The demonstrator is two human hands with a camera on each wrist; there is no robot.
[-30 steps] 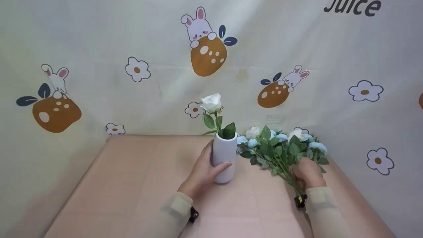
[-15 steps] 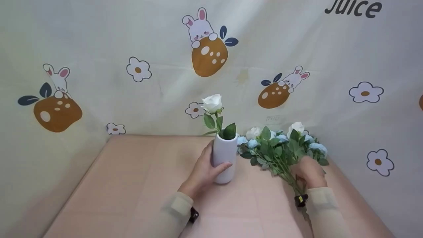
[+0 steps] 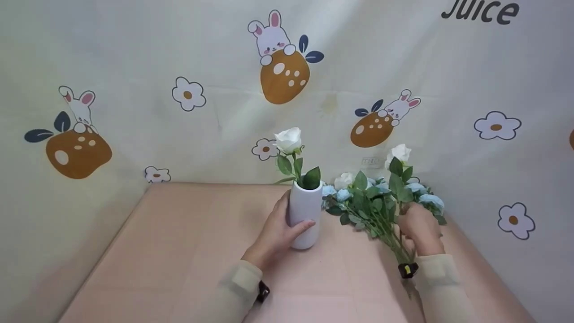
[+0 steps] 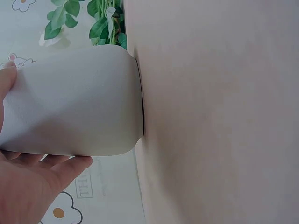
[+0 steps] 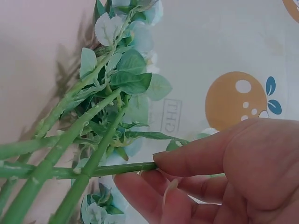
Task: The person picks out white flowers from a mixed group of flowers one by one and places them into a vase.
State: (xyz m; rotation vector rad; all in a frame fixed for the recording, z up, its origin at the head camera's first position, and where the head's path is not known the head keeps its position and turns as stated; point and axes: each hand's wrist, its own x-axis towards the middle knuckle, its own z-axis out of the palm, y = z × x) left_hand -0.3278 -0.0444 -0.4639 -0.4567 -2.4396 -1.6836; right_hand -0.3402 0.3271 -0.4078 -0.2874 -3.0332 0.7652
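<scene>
While the left hand (image 3: 276,233) curled its fingers around a smooth, matte white cylindrical vase (image 3: 305,214) upright on the pink desk (image 3: 179,251), the right hand (image 3: 419,228) pinched a white artificial rose's thin green stem (image 5: 100,171), bloom (image 3: 398,153) pointing up, above the blue bunch (image 3: 376,199).

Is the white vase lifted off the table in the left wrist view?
No, the white vase stands with its base flat on the pink table while the left hand holds its side.

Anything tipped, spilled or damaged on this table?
Nothing stands out. The white vase stands upright in the left hand with one white rose in it; the right hand pinches a rose stem from the flower pile.
</scene>
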